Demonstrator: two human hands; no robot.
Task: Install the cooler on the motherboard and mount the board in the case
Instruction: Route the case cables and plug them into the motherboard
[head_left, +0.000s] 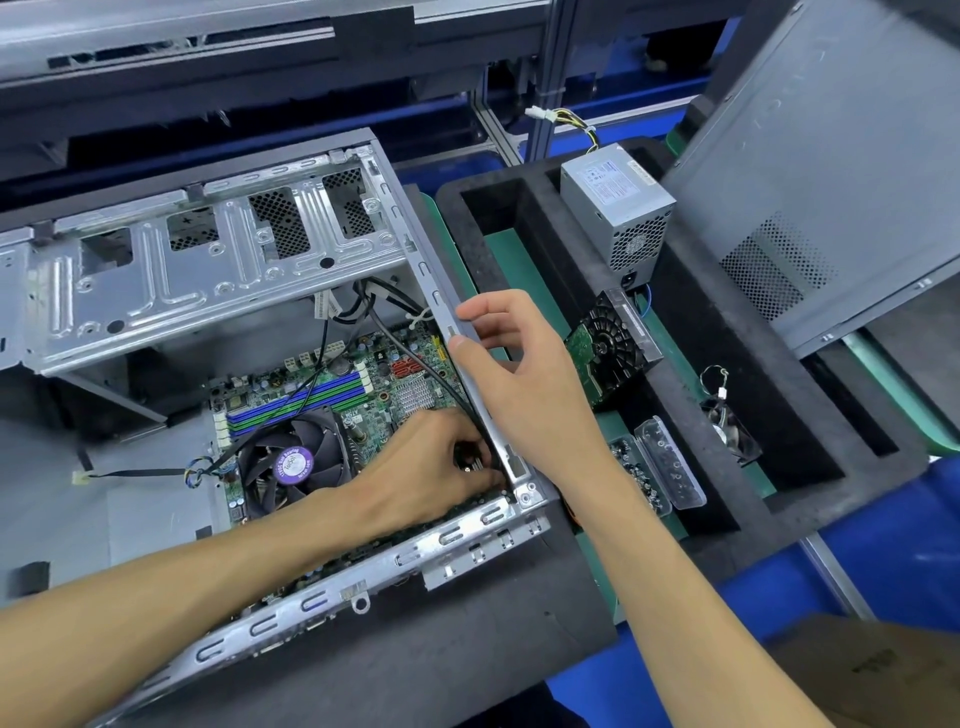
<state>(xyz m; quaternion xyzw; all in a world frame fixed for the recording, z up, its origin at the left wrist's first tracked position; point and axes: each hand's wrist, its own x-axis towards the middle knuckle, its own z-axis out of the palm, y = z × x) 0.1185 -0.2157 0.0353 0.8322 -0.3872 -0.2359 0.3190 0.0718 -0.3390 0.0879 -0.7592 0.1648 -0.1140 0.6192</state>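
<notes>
An open metal case (218, 270) lies on its side on grey foam. Inside it sits the green motherboard (379, 374), carrying a black cooler (296, 462) whose fan has a purple label. My left hand (431, 467) reaches into the case's near right corner, its fingers curled round a small dark object over the board; what it is I cannot tell. My right hand (514, 374) rests on the case's right rim, thumb and forefinger pinching the metal edge. Black cables run across the board.
A black foam tray (691, 426) to the right holds a grey power supply (618, 213), a hard drive (608, 353), a small fan (727, 426) and a clear box of screws (660, 473). The case's side panel (831, 156) leans at the far right. A cardboard box (872, 670) sits at the near right.
</notes>
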